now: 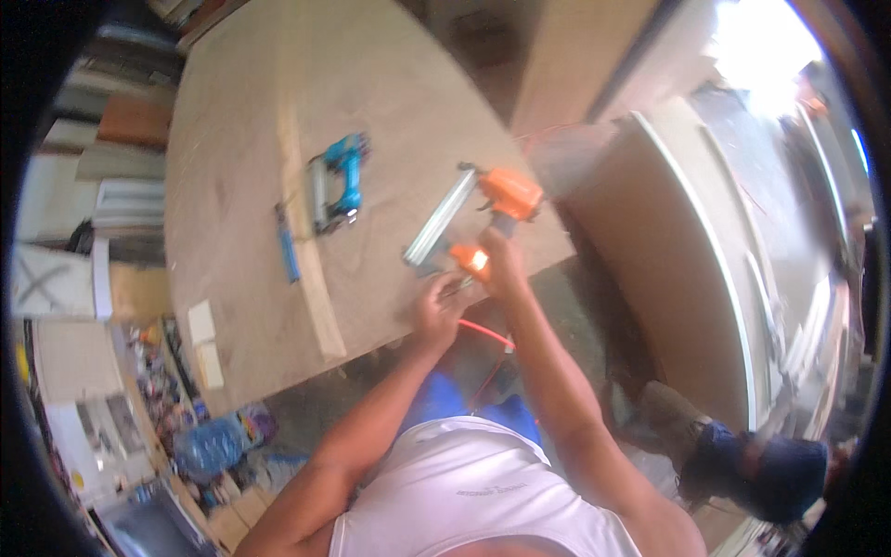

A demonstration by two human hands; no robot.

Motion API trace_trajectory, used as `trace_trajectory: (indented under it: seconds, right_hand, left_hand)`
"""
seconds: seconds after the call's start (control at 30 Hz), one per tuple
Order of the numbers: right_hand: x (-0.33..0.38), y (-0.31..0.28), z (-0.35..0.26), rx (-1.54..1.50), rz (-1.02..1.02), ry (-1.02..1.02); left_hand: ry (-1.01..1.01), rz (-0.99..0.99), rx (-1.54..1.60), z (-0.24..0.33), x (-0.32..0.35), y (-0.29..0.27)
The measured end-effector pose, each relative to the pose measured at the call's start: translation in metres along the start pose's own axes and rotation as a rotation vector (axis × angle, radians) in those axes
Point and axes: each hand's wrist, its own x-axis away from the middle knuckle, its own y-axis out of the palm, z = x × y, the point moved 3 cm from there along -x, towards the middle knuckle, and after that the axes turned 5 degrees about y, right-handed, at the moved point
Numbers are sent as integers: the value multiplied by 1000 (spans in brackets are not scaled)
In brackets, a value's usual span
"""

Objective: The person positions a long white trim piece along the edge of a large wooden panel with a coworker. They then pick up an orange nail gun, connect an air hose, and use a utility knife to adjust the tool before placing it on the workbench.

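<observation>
My right hand [504, 262] is wrapped around the handle of an orange and silver nail gun [510, 192], held over the near right part of a wooden board. Just below the handle's end, my left hand [438, 308] has its fingers closed around the end of an orange-red air hose [484, 332]; the fingers partly hide the fitting. A second nail gun, teal with a grey magazine [348, 172], lies on the board to the left. Beside it is a slim blue-handled tool [289, 249], its exact kind unclear.
A long wooden strip [311, 288] runs along the large board [223, 167]. Two pale blocks [201, 322] sit at its left edge. Large panels [650, 241] lean at the right, near a person's leg [756, 469]. A clear blue bottle [212, 446] lies lower left.
</observation>
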Motion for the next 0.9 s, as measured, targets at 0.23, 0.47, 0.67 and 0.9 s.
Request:
trace_trajectory:
  seconds: [0.23, 0.47, 0.67, 0.9]
  right_hand:
    - [105, -28, -51, -150, 159, -151]
    - [206, -96, -86, -102, 435, -621]
    - [279, -122, -102, -252, 502, -759]
    - [313, -141, -105, -340, 498, -726]
  left_hand:
    - [68, -330, -21, 36, 35, 26]
    - [-598, -478, 484, 71, 82, 116]
    - [-639, -756, 641, 95, 110, 157]
    - [-671, -929, 736, 106, 124, 178]
